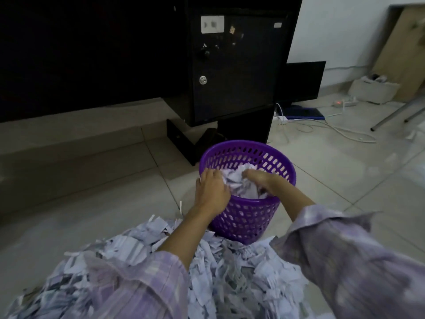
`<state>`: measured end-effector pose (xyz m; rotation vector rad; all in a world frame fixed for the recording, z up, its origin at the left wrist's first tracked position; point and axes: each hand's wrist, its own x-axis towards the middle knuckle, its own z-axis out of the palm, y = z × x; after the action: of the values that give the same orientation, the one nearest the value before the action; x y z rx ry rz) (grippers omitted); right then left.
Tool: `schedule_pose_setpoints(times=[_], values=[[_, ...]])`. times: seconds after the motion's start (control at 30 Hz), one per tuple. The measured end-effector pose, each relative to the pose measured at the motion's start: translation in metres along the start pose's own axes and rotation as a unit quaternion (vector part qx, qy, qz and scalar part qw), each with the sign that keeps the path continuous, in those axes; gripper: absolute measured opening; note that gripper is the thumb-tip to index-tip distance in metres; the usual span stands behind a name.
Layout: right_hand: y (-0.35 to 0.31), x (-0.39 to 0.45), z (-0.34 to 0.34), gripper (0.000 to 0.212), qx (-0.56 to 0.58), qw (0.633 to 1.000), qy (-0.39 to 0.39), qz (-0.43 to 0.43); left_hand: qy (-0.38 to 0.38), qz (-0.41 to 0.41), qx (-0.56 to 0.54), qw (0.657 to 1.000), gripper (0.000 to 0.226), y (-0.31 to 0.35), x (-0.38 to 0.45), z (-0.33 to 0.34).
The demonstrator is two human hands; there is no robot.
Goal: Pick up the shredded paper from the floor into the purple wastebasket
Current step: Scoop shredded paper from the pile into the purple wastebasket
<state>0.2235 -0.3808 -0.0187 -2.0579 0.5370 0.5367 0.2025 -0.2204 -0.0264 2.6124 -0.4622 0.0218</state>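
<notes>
Shredded paper [230,272] lies heaped on the tiled floor [345,180] nearest the camera, touching the near foot of the basket [247,217]. Both lilac sleeves [356,261] reach over the heap. Basket stands upright just beyond, with a wad of paper [239,180] inside, level with the rim. Left hand [212,189] rests over the near-left rim, fingers curled onto the wad. Right hand [262,178] is inside the basket, fingers closed on the same wad. Black cabinet [234,65] stands behind; cables [322,127] trail far right
</notes>
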Motion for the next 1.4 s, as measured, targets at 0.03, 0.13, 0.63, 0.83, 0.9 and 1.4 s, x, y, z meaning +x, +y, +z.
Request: schedule_pose_setpoints(times=[0.03,0.13,0.63,0.83,0.9,1.4], values=[[0.001,0.002,0.001,0.066,-0.08,0.997,0.008,0.01,-0.014,0.001,0.016,1.0,0.043,-0.001,-0.001,0.003],[0.002,0.004,-0.002,0.083,-0.218,0.973,0.069,0.035,-0.041,0.004,0.043,0.998,0.042,-0.002,-0.004,0.006],[-0.013,-0.007,-0.024,0.041,-0.333,0.939,0.025,-0.081,-0.136,-0.006,0.129,0.982,0.046,0.005,-0.003,-0.012],[-0.018,-0.009,-0.023,0.037,-0.409,0.859,0.266,-0.159,-0.129,-0.003,0.113,0.985,0.047,0.003,-0.003,-0.009],[-0.02,-0.012,-0.023,0.05,-0.312,0.917,0.206,-0.137,-0.134,-0.008,0.107,0.985,0.048,0.001,-0.002,-0.008],[-0.006,0.048,0.035,0.056,-0.551,0.833,-0.043,-0.01,-0.13,-0.012,0.1,0.986,0.046,0.001,0.0,-0.004]])
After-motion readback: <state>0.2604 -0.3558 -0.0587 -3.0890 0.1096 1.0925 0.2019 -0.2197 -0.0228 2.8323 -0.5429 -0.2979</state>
